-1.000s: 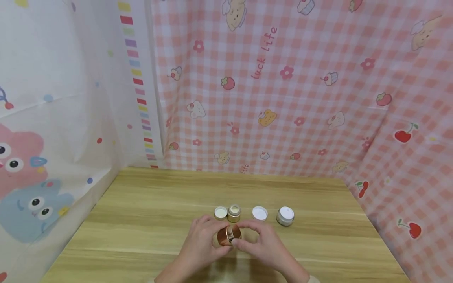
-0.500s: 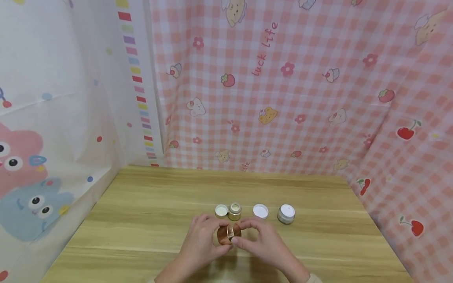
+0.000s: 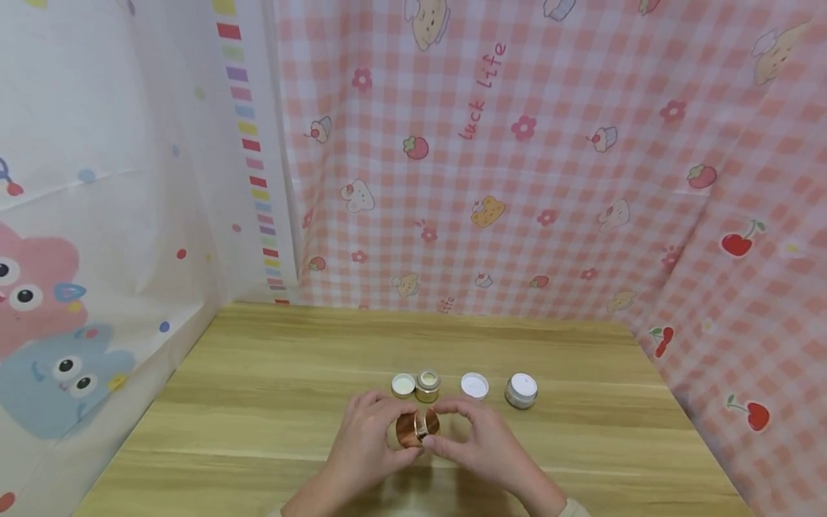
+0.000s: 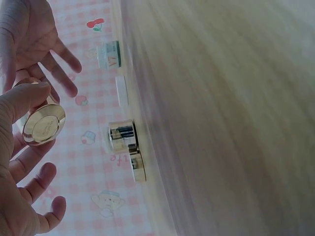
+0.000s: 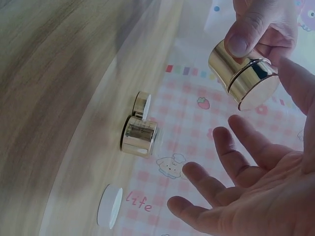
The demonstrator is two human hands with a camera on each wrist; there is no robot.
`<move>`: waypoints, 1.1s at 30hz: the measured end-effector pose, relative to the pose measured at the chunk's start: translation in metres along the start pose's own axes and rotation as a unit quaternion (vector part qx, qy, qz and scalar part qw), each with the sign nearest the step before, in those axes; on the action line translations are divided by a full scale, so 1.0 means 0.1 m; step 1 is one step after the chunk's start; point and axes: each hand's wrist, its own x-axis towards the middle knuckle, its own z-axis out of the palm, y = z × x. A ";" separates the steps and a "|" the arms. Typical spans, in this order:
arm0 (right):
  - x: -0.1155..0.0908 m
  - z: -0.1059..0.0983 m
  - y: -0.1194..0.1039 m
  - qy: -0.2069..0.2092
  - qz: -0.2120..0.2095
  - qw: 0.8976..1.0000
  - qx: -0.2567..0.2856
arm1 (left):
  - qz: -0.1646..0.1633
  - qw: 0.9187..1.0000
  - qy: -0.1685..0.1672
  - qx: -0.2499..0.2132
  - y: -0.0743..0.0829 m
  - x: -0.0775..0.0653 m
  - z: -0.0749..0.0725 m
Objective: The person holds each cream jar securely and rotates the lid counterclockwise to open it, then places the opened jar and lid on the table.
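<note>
Both hands hold a shiny gold cosmetic jar (image 3: 407, 429) above the near middle of the table, lying sideways. My left hand (image 3: 367, 434) grips its body, thumb on one side and fingers on the other; the jar's gold base (image 4: 45, 126) shows in the left wrist view. At the other end, thumb and index finger of my right hand (image 3: 481, 441) are at the rim of the gold lid (image 5: 256, 88), its other fingers spread. The lid sits on the body with a seam between them. Whatever is inside the jar is hidden.
Behind the hands on the wooden table (image 3: 291, 359) stand a small open gold jar (image 3: 428, 388), an upturned lid (image 3: 403, 385) touching or close beside it, a white lid (image 3: 474, 386), and a glass jar with white top (image 3: 521, 391). Patterned cloth (image 3: 452, 179) hangs behind.
The head view shifts very slightly. Both hands stay in place around the gold jar, with only tiny finger motion.
</note>
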 end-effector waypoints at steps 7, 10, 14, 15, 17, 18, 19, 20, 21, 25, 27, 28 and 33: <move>-0.01 0.02 0.01 0.010 0.010 1.000 -0.012 | 0.001 1.000 -0.004 -0.002 0.00 -0.01 0.01; -0.01 0.02 0.03 0.008 0.001 1.000 -0.016 | 0.000 1.000 -0.005 -0.004 -0.01 -0.01 0.02; -0.01 0.02 0.04 0.000 -0.002 1.000 -0.015 | 0.002 1.000 -0.006 -0.008 -0.02 -0.01 0.03; -0.01 0.01 0.04 0.000 -0.002 1.000 -0.016 | 0.003 1.000 -0.005 -0.009 -0.02 -0.01 0.04; -0.01 0.01 0.04 0.002 0.005 1.000 -0.018 | 0.005 1.000 -0.004 -0.011 -0.02 -0.01 0.05; -0.01 0.01 0.04 0.004 0.009 1.000 -0.019 | 0.005 1.000 -0.003 -0.012 -0.03 -0.01 0.05; 0.00 0.01 0.03 0.006 0.014 1.000 -0.019 | 0.005 1.000 -0.003 -0.012 -0.03 -0.01 0.05; 0.00 0.01 0.03 0.008 0.019 1.000 -0.019 | 0.005 1.000 -0.002 -0.012 -0.03 -0.01 0.06; 0.00 0.01 0.03 0.010 0.023 1.000 -0.018 | 0.005 1.000 -0.003 -0.011 -0.03 -0.01 0.06; 0.00 0.02 0.02 0.016 0.030 0.999 -0.015 | 0.001 1.000 -0.004 -0.007 -0.02 -0.01 0.05; -0.01 0.03 0.02 0.019 0.028 0.999 -0.016 | 0.000 1.000 -0.005 -0.006 -0.01 -0.01 0.05; -0.01 0.03 0.01 0.020 0.026 0.999 -0.016 | -0.001 1.000 -0.005 -0.006 0.00 -0.01 0.05; -0.02 0.03 0.01 0.020 0.017 0.999 -0.021 | -0.004 1.000 -0.010 -0.009 0.01 -0.01 0.04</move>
